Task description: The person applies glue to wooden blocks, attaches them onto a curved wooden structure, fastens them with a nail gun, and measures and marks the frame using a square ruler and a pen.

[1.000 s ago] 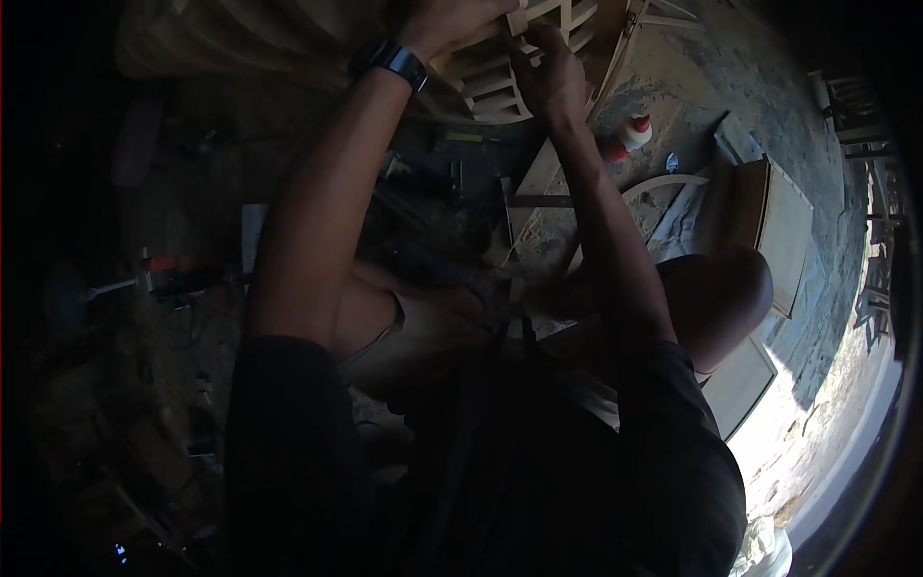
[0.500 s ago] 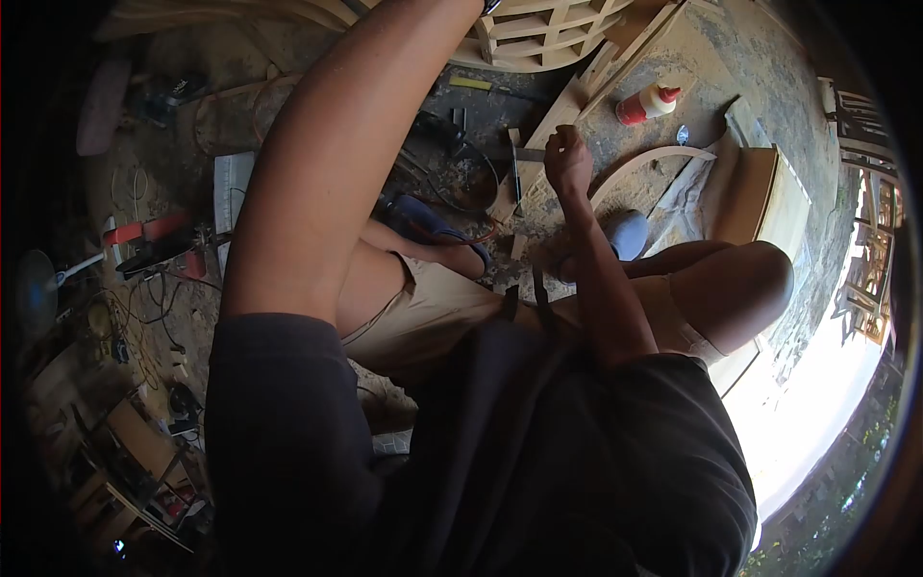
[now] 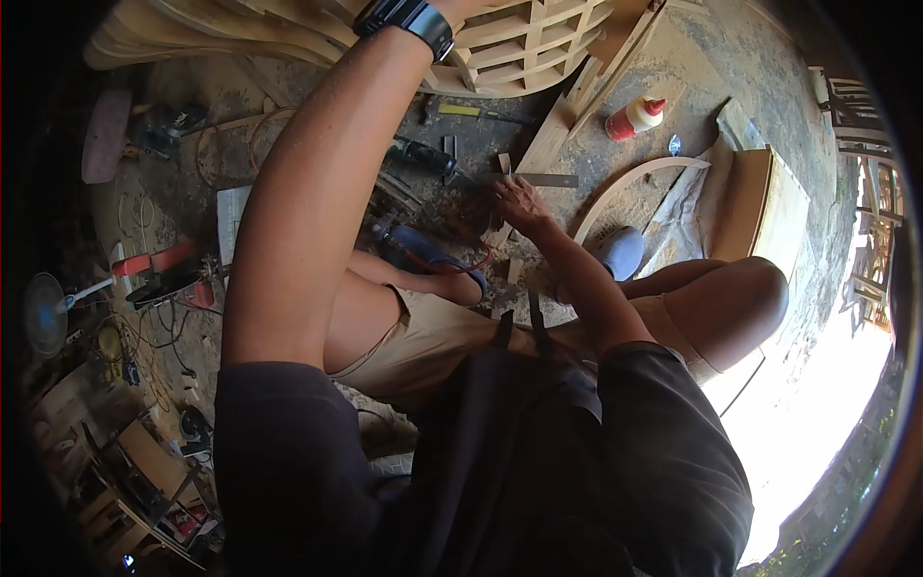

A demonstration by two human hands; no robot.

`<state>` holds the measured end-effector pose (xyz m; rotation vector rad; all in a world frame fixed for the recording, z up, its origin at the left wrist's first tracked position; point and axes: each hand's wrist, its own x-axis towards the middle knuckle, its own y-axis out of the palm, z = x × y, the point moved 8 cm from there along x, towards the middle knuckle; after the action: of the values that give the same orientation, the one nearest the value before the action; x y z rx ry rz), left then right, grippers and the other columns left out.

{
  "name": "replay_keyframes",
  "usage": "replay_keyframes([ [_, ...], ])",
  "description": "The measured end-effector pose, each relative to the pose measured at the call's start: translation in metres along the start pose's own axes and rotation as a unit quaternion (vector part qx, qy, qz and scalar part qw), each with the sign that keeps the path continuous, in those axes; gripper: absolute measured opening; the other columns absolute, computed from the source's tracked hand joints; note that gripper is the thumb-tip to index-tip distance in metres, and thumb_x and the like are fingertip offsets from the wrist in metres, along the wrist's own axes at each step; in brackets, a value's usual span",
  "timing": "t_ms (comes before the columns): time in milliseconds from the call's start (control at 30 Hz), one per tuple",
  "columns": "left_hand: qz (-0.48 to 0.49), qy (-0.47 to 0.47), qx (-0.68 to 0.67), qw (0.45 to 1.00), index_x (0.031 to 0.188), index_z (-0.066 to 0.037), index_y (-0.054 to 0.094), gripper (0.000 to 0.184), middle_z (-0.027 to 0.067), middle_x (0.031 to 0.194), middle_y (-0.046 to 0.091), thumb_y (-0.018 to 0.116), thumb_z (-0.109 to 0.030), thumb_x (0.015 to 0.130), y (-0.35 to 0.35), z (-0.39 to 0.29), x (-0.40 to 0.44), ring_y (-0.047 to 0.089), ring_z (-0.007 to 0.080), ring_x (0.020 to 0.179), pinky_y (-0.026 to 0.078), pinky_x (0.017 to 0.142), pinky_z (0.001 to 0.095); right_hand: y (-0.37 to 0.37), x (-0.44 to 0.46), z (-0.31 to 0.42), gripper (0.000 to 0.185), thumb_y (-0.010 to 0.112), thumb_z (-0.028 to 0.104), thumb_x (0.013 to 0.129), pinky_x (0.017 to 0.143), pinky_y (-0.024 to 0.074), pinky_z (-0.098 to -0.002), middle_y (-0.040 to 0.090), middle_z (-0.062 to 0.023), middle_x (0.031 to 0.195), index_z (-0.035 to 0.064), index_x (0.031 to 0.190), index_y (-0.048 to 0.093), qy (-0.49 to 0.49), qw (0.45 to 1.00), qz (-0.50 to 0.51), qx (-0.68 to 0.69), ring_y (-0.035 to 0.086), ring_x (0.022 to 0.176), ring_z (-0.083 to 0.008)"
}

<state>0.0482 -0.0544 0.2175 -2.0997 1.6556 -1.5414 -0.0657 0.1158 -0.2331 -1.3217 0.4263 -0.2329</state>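
Observation:
My left hand (image 3: 460, 8) reaches up to the top edge beside a curved wooden lattice frame (image 3: 524, 43); its fingers are out of sight, and a black watch (image 3: 409, 24) sits on the wrist. My right hand (image 3: 521, 204) is low over the floor between my feet, its fingers stretched down where a thin dark pen-like stick lay. The fingertips partly blend into the dark floor, so contact is unclear. Just beyond them is a small wood piece (image 3: 505, 163), and a flat metal strip (image 3: 553, 180) extends to the right. A dark green power tool (image 3: 421, 154) rests to the left.
A red-and-white glue bottle (image 3: 635, 118) stands near a curved wood strip (image 3: 639, 175). Long boards (image 3: 567, 115) lie beneath the lattice. At right is a wooden box (image 3: 760, 207); at left, cables and a red tool (image 3: 159, 260). A yellow-marked tool (image 3: 460, 111) lies near the lattice.
My right hand has dropped left and down from a closed, raised pose to the floor by the small wood piece. The view has shifted, bringing my left wrist's watch into sight.

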Motion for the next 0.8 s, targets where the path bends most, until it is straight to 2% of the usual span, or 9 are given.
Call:
replay_keyframes([
  [133,0.062,-0.082,-0.031,0.994,0.123,-0.001,0.061,0.051,0.0214,0.109,0.071,0.076,-0.015,0.077,0.0,-0.005,0.002,0.069,0.0375,0.102,0.056,0.085,0.0451,0.003,0.012,-0.008,0.032,0.054,0.018,0.093,0.107,0.0425,-0.0427,0.059,-0.011,0.132,0.0081,0.121,0.065,-0.06,0.993,-0.069,0.069,0.053,0.127,-0.032],
  [167,0.111,-0.161,0.019,0.981,0.123,0.0,0.061,0.051,0.0223,0.111,0.071,0.077,-0.016,0.077,-0.004,-0.006,0.0,0.069,0.0379,0.103,0.056,0.086,0.0453,0.0,0.01,-0.014,0.032,0.054,0.018,0.093,0.107,0.0425,-0.0427,0.059,-0.011,0.132,0.0081,0.121,0.065,-0.057,0.993,-0.073,0.07,0.053,0.127,-0.032],
  [233,0.083,-0.114,0.023,0.99,0.123,0.001,0.06,0.051,0.0228,0.112,0.071,0.077,-0.017,0.078,0.004,0.006,0.0,0.069,0.0378,0.103,0.056,0.086,0.0455,-0.013,0.004,-0.015,0.033,0.05,0.018,0.096,0.108,0.042,-0.0431,0.058,-0.015,0.13,0.004,0.125,0.06,-0.077,0.993,0.037,0.076,0.053,0.126,-0.0332],
  [333,0.062,-0.074,0.032,0.995,0.123,0.003,0.059,0.053,0.0237,0.113,0.07,0.079,-0.019,0.079,0.006,0.012,0.001,0.069,0.0373,0.104,0.056,0.087,0.0457,-0.016,-0.009,-0.046,0.036,0.049,0.017,0.097,0.107,0.0419,-0.0436,0.056,-0.0176,0.127,0.0035,0.13,0.056,0.002,0.991,-0.097,0.098,0.053,0.126,-0.0338],
  [467,0.079,-0.091,0.012,0.993,0.123,0.005,0.058,0.055,0.0239,0.109,0.071,0.081,-0.018,0.079,0.005,0.008,0.002,0.07,0.0375,0.102,0.056,0.085,0.0451,-0.023,-0.026,-0.066,0.038,0.049,0.014,0.095,0.102,0.043,-0.0423,0.055,-0.0184,0.126,0.0038,0.131,0.054,0.127,0.987,-0.063,0.075,0.053,0.121,-0.0331],
  [500,0.1,-0.131,0.034,0.986,0.123,0.005,0.058,0.055,0.0242,0.108,0.071,0.081,-0.018,0.079,0.006,0.01,0.001,0.07,0.0377,0.101,0.056,0.085,0.0449,-0.02,-0.025,-0.067,0.039,0.052,0.016,0.092,0.1,0.0428,-0.0416,0.057,-0.0167,0.121,0.0044,0.129,0.055,0.12,0.987,-0.071,0.077,0.053,0.119,-0.032],
  [633,0.086,-0.085,0.052,0.991,0.123,0.007,0.058,0.056,0.0253,0.105,0.072,0.081,-0.019,0.079,0.006,0.008,0.003,0.071,0.0384,0.098,0.056,0.084,0.045,-0.024,-0.018,-0.067,0.031,0.057,0.014,0.089,0.095,0.0466,-0.0452,0.064,-0.017,0.11,0.0062,0.119,0.06,0.112,0.988,-0.083,0.072,0.06,0.11,-0.0346],
  [700,0.096,-0.102,0.069,0.988,0.122,0.008,0.058,0.056,0.0262,0.107,0.071,0.081,-0.02,0.079,0.005,0.009,0.003,0.07,0.0387,0.1,0.056,0.085,0.0454,-0.033,-0.017,-0.06,0.027,0.054,0.014,0.092,0.094,0.0509,-0.0465,0.071,-0.0177,0.101,0.0096,0.116,0.065,0.142,0.973,0.031,0.181,0.068,0.104,-0.0373],
  [800,0.08,-0.097,0.112,0.986,0.122,0.01,0.057,0.057,0.0265,0.108,0.071,0.081,-0.02,0.079,0.004,0.011,0.003,0.07,0.0387,0.102,0.055,0.086,0.0452,-0.076,-0.025,-0.052,0.022,0.052,0.014,0.094,0.084,0.0558,-0.0484,0.073,-0.0197,0.093,0.0098,0.107,0.07,0.164,0.973,0.009,0.164,0.073,0.092,-0.0372],
])
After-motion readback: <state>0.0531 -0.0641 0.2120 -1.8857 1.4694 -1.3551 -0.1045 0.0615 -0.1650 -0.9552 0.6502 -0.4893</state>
